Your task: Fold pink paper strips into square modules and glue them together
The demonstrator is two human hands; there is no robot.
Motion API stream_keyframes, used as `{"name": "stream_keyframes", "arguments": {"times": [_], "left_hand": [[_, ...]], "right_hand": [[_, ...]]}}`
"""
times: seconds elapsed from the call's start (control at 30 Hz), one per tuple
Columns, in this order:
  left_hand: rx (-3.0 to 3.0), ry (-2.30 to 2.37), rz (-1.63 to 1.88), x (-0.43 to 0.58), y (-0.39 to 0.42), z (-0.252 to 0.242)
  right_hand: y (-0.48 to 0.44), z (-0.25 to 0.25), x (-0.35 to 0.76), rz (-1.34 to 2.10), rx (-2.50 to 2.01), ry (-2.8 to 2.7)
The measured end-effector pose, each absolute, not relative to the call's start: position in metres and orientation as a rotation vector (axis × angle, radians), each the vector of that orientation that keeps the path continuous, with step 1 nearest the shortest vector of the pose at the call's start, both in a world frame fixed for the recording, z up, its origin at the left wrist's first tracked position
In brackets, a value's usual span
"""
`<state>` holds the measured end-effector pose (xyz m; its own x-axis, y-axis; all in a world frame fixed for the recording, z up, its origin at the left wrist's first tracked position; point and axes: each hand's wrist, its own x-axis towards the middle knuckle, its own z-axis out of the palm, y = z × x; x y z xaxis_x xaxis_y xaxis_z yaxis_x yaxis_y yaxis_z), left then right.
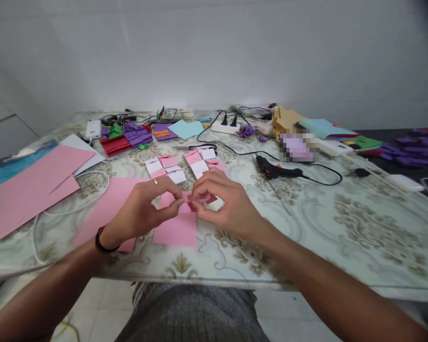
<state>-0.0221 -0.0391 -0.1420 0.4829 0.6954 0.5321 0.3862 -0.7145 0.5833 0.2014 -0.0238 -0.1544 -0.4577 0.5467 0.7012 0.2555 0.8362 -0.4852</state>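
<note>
Landmark: the pink square (175, 231), flat on the patterned table (342, 259) near its front edge. Left hand (137, 211) and right hand (230, 202) meet over the far part of the pink square, fingertips close together. Each has thumb and forefinger pinched on a small pink strip (207, 197), which lies between the hands above the square's far right portion; cannot tell whether it touches the sheet below. Left wrist wears a dark band (105, 242), and a ring (155, 181) sits on a left finger. Just left of the pink square, partly under the left forearm: a larger pink sheet (105, 204). Well left of the square, a loose stack of pink paper (39, 183). Just beyond the square, two pink-and-white blocks side by side, the left block (166, 169) and the right block (198, 164), the latter partly hidden by the right hand. Right of the square and farther back, a black glue gun (278, 172), its cord trailing off. Far beyond the square: light blue sheets (186, 129) and a white power strip (225, 127) with two black plugs (234, 121). Beyond and left of it, red paper (116, 146) beside purple folded pieces (138, 135).
</note>
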Motion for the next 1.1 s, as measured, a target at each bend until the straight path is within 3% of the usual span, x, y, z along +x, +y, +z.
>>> {"name": "stream_keyframes", "arguments": {"times": [0.97, 1.1], "left_hand": [[2.406, 0.832, 1.087, -0.024, -0.041, -0.136], [2.366, 0.913, 1.177, -0.029, -0.038, -0.133]], "right_hand": [[-0.021, -0.141, 0.211, 0.349, -0.464, -2.103], [-0.016, -0.137, 0.219, 0.472, -0.542, -1.997]]}}
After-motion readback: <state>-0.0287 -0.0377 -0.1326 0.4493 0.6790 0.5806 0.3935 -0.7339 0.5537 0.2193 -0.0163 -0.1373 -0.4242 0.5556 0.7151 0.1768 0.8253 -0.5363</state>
